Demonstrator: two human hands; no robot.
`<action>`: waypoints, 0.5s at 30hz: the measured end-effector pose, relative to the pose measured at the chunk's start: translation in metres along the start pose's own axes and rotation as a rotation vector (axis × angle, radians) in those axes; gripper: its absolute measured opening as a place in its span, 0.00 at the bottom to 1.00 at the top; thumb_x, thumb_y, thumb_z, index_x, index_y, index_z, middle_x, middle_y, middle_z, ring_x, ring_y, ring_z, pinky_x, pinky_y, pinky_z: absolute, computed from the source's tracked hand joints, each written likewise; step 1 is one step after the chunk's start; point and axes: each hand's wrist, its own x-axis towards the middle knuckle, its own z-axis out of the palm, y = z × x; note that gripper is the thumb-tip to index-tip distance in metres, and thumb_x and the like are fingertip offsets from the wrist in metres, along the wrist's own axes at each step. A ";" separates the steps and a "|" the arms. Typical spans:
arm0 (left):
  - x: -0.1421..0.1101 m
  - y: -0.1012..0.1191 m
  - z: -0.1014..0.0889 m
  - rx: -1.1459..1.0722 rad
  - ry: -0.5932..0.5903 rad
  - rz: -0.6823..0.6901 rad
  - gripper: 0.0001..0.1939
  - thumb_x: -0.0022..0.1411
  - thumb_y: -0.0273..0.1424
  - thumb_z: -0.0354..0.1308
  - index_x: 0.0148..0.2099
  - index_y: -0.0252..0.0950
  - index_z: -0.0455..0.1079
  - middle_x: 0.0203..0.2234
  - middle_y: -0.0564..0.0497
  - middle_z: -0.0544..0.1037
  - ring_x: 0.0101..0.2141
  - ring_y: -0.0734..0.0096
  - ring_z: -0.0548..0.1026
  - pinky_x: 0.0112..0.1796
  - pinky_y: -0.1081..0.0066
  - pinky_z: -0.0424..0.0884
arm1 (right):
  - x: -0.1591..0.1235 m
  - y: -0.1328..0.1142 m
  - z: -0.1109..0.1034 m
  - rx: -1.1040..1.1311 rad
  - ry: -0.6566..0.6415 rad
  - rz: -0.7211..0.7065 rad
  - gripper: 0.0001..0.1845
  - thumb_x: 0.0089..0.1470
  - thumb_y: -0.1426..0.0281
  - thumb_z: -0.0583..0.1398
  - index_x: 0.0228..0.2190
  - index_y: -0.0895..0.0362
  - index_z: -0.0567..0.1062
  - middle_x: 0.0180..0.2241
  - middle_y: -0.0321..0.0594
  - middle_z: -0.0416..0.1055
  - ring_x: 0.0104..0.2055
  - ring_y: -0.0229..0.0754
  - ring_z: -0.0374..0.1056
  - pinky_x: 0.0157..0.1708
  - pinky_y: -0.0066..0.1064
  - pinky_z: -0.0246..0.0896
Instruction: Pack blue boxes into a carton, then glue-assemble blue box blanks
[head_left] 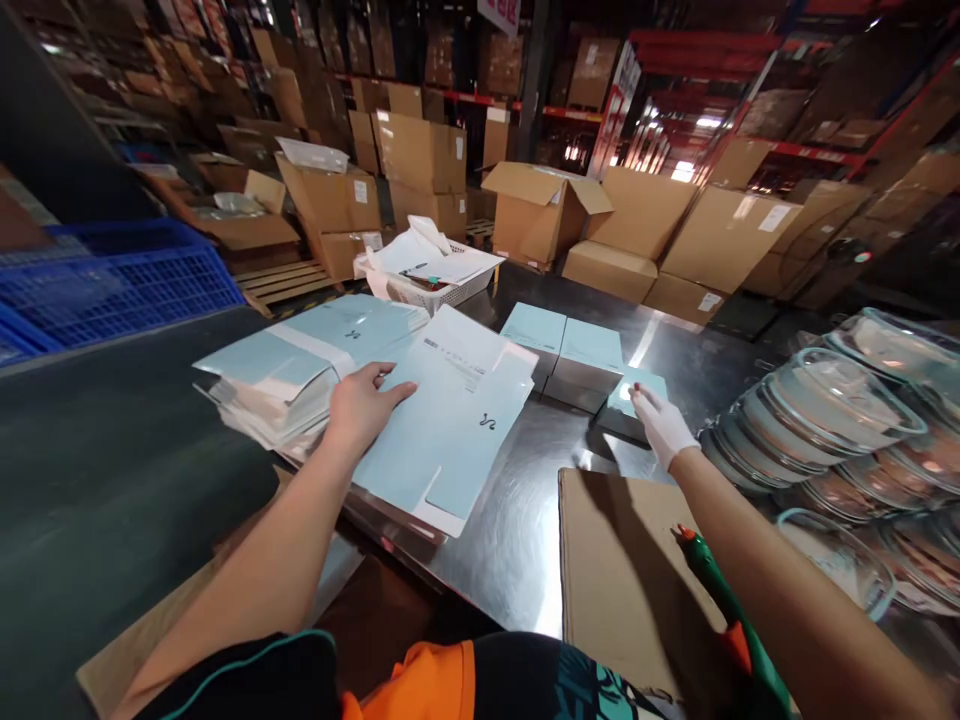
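My left hand [361, 402] lies with fingers spread on a flat, unfolded light-blue carton [450, 430] at the near edge of a steel table [517, 520]. The carton rests partly on a stack of the same flat cartons [292, 370] to the left. My right hand [660, 425], in a white glove, reaches forward with fingers stretched onto a small assembled light-blue box [634, 400]. Two more assembled boxes [570, 350] stand side by side behind it.
Glass lids or bowls [832, 420] are stacked in rows at the right. A brown cardboard sheet [622, 570] lies near me. A white basket with papers [435, 270] stands at the table's far end; a blue crate [120, 280] at left; cardboard boxes [675, 240] behind.
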 end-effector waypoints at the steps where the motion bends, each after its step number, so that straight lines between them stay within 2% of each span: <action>1: -0.010 0.009 -0.002 -0.174 -0.062 -0.046 0.36 0.47 0.56 0.74 0.49 0.34 0.80 0.38 0.41 0.84 0.39 0.49 0.81 0.38 0.61 0.75 | -0.020 0.002 -0.006 0.025 -0.029 -0.007 0.41 0.57 0.43 0.65 0.63 0.55 0.75 0.70 0.53 0.68 0.74 0.56 0.63 0.75 0.50 0.56; 4: -0.051 0.041 0.000 -0.581 -0.345 -0.095 0.38 0.34 0.59 0.79 0.37 0.33 0.79 0.28 0.48 0.80 0.26 0.65 0.72 0.28 0.69 0.66 | -0.090 0.014 -0.015 0.161 -0.235 -0.025 0.57 0.51 0.31 0.67 0.70 0.51 0.68 0.72 0.56 0.65 0.75 0.60 0.62 0.73 0.56 0.58; 6: -0.084 0.063 0.011 -0.706 -0.569 -0.047 0.37 0.33 0.59 0.81 0.33 0.33 0.78 0.27 0.48 0.80 0.26 0.68 0.71 0.29 0.70 0.66 | -0.131 0.023 -0.014 0.311 -0.347 -0.048 0.63 0.48 0.29 0.68 0.74 0.46 0.62 0.72 0.56 0.64 0.73 0.61 0.64 0.70 0.59 0.62; 7: -0.100 0.072 0.019 -0.753 -0.691 -0.007 0.36 0.35 0.58 0.81 0.34 0.33 0.79 0.29 0.48 0.81 0.28 0.67 0.73 0.31 0.69 0.68 | -0.147 0.026 -0.012 0.390 -0.353 -0.054 0.65 0.46 0.28 0.68 0.75 0.45 0.60 0.72 0.57 0.64 0.72 0.61 0.66 0.68 0.60 0.64; 9: -0.129 0.085 0.038 -0.822 -0.919 0.060 0.33 0.40 0.55 0.81 0.38 0.34 0.81 0.33 0.47 0.82 0.32 0.65 0.77 0.34 0.69 0.72 | -0.168 0.031 -0.011 0.503 -0.262 -0.048 0.68 0.44 0.28 0.69 0.75 0.46 0.59 0.70 0.59 0.66 0.69 0.63 0.69 0.65 0.62 0.66; 10: -0.141 0.089 0.048 -0.840 -0.992 0.087 0.30 0.43 0.53 0.80 0.38 0.35 0.81 0.33 0.47 0.82 0.33 0.65 0.77 0.35 0.69 0.73 | -0.174 0.032 -0.012 0.518 -0.174 -0.037 0.68 0.42 0.28 0.70 0.74 0.47 0.61 0.69 0.60 0.68 0.68 0.64 0.70 0.65 0.63 0.66; 11: -0.151 0.092 0.056 -0.841 -1.024 0.123 0.26 0.46 0.51 0.79 0.35 0.35 0.80 0.32 0.47 0.81 0.32 0.65 0.77 0.34 0.70 0.73 | -0.179 0.033 -0.014 0.509 -0.077 -0.025 0.67 0.41 0.28 0.71 0.72 0.49 0.64 0.68 0.61 0.68 0.68 0.65 0.70 0.66 0.63 0.65; 13: -0.166 0.095 0.069 -0.818 -1.012 0.220 0.22 0.52 0.49 0.78 0.33 0.35 0.79 0.33 0.46 0.82 0.34 0.63 0.79 0.33 0.69 0.74 | -0.189 0.034 -0.021 0.458 0.082 -0.025 0.65 0.41 0.29 0.71 0.69 0.53 0.69 0.67 0.61 0.70 0.70 0.65 0.67 0.70 0.62 0.62; 15: -0.178 0.098 0.076 -0.796 -1.009 0.300 0.27 0.52 0.52 0.79 0.44 0.36 0.82 0.46 0.40 0.84 0.45 0.55 0.83 0.39 0.67 0.78 | -0.203 0.034 -0.024 0.390 0.096 -0.075 0.61 0.46 0.30 0.69 0.69 0.54 0.71 0.68 0.60 0.69 0.72 0.64 0.65 0.73 0.59 0.59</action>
